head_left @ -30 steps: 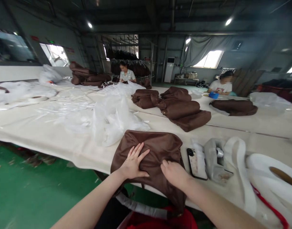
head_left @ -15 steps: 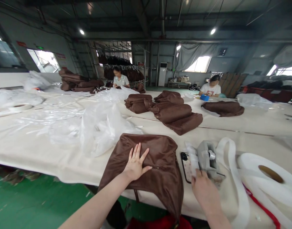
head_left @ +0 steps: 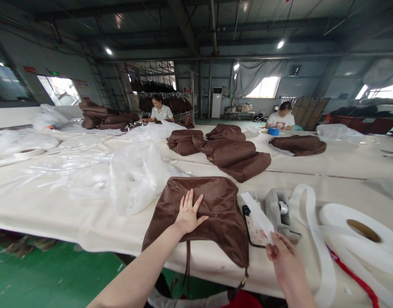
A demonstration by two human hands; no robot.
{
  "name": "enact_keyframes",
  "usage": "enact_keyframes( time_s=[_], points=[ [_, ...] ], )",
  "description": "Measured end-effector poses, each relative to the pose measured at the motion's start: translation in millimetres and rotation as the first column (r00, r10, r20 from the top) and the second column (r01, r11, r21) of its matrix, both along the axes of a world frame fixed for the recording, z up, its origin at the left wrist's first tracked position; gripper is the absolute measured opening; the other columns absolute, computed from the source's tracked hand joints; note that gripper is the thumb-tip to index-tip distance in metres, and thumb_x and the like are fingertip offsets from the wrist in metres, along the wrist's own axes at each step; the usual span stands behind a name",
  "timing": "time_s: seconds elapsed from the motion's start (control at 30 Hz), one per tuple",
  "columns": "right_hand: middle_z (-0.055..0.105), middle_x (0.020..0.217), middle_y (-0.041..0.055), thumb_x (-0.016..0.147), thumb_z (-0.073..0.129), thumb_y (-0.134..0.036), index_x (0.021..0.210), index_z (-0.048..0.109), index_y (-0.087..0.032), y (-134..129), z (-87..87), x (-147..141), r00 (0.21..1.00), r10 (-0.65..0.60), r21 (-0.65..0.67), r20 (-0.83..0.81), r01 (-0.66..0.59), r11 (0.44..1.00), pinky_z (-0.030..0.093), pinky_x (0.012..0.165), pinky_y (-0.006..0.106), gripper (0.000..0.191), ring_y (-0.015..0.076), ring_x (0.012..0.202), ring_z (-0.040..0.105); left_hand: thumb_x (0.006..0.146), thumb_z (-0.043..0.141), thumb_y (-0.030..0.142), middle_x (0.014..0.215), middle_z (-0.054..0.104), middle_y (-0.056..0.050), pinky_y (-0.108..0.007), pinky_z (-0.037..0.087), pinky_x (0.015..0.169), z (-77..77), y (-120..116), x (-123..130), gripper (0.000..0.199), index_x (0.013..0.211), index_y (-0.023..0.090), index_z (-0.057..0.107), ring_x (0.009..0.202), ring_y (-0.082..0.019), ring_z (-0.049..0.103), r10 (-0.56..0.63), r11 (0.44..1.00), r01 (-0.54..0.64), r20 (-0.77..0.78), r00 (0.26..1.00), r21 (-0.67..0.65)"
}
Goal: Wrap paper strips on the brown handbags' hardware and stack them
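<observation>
A brown leather bag (head_left: 171,201) lies flat at the table's front edge, with a zipper across its face and a strap end with a metal clasp hanging down at its right corner. My left hand (head_left: 187,216) rests flat on it, fingers spread. Between the thumb and fingers of my right hand (head_left: 284,252) is a white paper strip (head_left: 257,214), raised at a slant over a phone (head_left: 254,233). The strip partly hides the phone. Just beyond that hand stands a grey tape dispenser (head_left: 275,209).
To the right lie a large roll of white tape (head_left: 337,218) and a red ribbon (head_left: 353,273). Clear plastic bags (head_left: 132,175) cover the left side. More brown bags (head_left: 235,154) sit farther back. Two people (head_left: 161,112) work across the table.
My right hand has lifted the white strip, which now shows clearly. The bag's lower right corner has shifted, and its clasp now hangs in sight. My left hand stays spread on the bag.
</observation>
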State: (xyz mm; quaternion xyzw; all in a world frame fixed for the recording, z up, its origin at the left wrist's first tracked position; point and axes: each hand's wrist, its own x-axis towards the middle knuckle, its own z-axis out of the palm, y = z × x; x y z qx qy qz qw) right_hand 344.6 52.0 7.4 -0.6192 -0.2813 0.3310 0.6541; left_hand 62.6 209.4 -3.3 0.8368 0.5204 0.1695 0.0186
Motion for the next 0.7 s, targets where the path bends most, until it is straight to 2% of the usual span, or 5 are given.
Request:
enact_keyframes(
  time_s=[0.1,0.23,0.37,0.5,0.7],
  points=[
    [0.056,0.057,-0.0027,0.075,0.067,-0.050,0.088,0.056,-0.019,-10,3.0,-7,0.998,0.024,0.069,-0.060,-0.020,0.997,0.029,0.042,0.023,0.036,0.0101,0.043,0.040,0.080,0.063,0.042,0.158,0.009,-0.018,-0.055,0.023,0.113,19.4,-33,1,0.080,0.148,0.018,0.027,0.144,-0.037,0.013,-0.068,0.997,0.070,0.078,0.995,-0.024],
    [0.052,0.052,-0.0039,0.084,0.056,-0.052,0.090,0.059,-0.020,-32,24.9,-30,0.914,0.318,-0.123,0.253,-0.296,0.947,0.038,0.048,0.024,0.033,0.0133,0.047,0.047,0.086,0.055,0.041,0.159,0.011,-0.014,-0.057,0.021,0.114,58.6,-110,-1,0.071,0.148,0.023,0.025,0.145,-0.035,0.013,-0.277,0.952,0.250,0.154,0.948,0.176],
    [0.055,0.060,-0.0028,0.089,0.047,-0.050,0.083,0.059,-0.023,-47,49.9,-69,0.579,0.735,-0.319,0.352,-0.664,0.676,0.043,0.054,0.024,0.031,0.0141,0.054,0.052,0.088,0.054,0.046,0.137,0.052,-0.014,-0.046,0.037,0.105,82.3,-173,-10,0.056,0.139,0.025,0.041,0.128,-0.030,0.046,-0.507,0.862,0.498,0.132,0.852,0.093],
    [0.058,0.065,-0.0026,0.090,0.046,-0.048,0.085,0.063,-0.024,-43,46.9,-106,0.326,0.902,-0.385,0.284,-0.823,0.418,0.044,0.055,0.023,0.030,0.0132,0.055,0.054,0.090,0.052,0.043,0.077,0.069,-0.003,-0.026,0.046,0.066,66.4,-196,-33,0.027,0.098,0.020,0.063,0.069,-0.016,0.063,-0.230,0.934,0.301,0.321,0.919,-0.192],
    [0.064,0.072,0.0003,0.077,0.056,-0.055,0.102,0.059,-0.019,-7,-0.7,-178,0.492,0.869,-0.307,-0.055,-0.836,0.455,0.036,0.038,0.021,0.044,0.0115,0.046,0.053,0.083,0.059,0.040,0.058,0.051,0.004,-0.020,0.029,0.050,33.0,-214,-102,0.028,0.068,0.017,0.056,0.053,-0.008,0.041,0.331,0.883,-0.063,0.524,0.785,-0.464]
  ],
)
